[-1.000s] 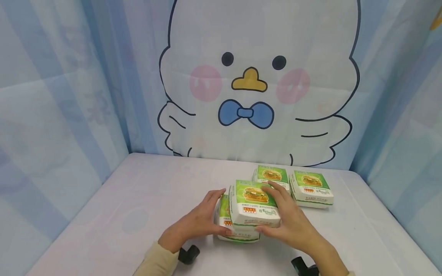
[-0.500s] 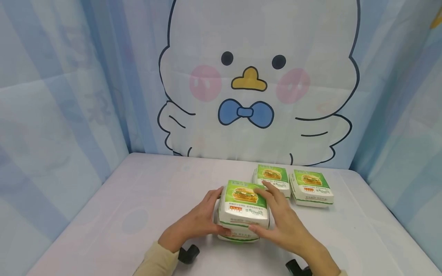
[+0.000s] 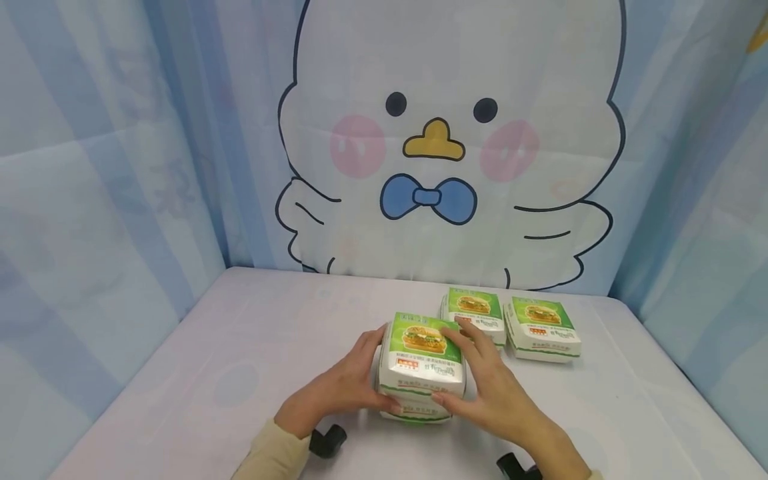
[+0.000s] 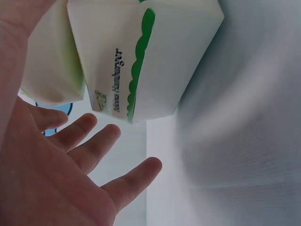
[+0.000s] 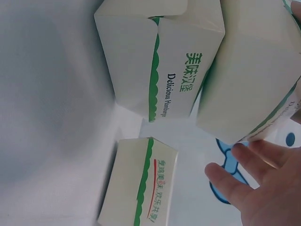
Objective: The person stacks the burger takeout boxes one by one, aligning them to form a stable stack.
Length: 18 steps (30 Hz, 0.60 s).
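Note:
Two white and green hamburger boxes stand stacked near the front of the table. My right hand grips the upper hamburger box, thumb at its front and fingers along its right side. Beneath it, the lower hamburger box is mostly covered in the head view, but its side shows in the right wrist view. To the left of the stack is my left hand, its thumb at the lower box's front corner. In the left wrist view its fingers are spread and fairly straight, close beside the boxes.
Behind the stack to the right, two more hamburger boxes sit side by side, a nearer-to-middle box and a right-hand box. A white table carries everything. Printed curtains enclose the back and sides.
My right hand has shifted the upper box left, from overhanging the lower box's right side to sitting over it. The last half second shows hardly any motion. My left hand has stayed put.

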Available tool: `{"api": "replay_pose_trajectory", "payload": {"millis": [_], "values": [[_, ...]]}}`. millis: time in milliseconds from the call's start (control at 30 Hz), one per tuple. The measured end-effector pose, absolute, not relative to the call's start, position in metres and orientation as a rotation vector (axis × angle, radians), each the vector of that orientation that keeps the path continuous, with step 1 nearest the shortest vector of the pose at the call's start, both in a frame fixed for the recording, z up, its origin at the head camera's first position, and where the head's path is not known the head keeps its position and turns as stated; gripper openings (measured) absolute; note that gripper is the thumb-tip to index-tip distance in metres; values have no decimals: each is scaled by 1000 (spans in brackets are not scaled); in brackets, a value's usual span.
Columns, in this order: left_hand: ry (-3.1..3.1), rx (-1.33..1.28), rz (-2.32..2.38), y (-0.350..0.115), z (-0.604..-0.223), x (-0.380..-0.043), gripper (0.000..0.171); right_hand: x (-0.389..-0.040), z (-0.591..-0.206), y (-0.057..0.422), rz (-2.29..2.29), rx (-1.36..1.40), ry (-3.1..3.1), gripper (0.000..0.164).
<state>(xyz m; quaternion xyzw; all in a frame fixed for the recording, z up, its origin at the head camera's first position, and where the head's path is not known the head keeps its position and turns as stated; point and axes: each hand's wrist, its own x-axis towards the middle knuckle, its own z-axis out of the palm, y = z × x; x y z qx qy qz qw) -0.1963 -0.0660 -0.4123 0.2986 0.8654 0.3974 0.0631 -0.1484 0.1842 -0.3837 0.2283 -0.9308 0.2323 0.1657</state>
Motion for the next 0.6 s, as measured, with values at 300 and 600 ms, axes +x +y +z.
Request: {"api": "replay_pose_trajectory", "payload": {"millis": [300, 600], "values": [[2646, 881, 1221, -68, -406, -195, 125, -149, -384, 186, 651, 700, -2653, 88], [2594, 939, 1353, -64, -401, -192, 121, -148, -383, 188, 675, 704, -2656, 88]]}}
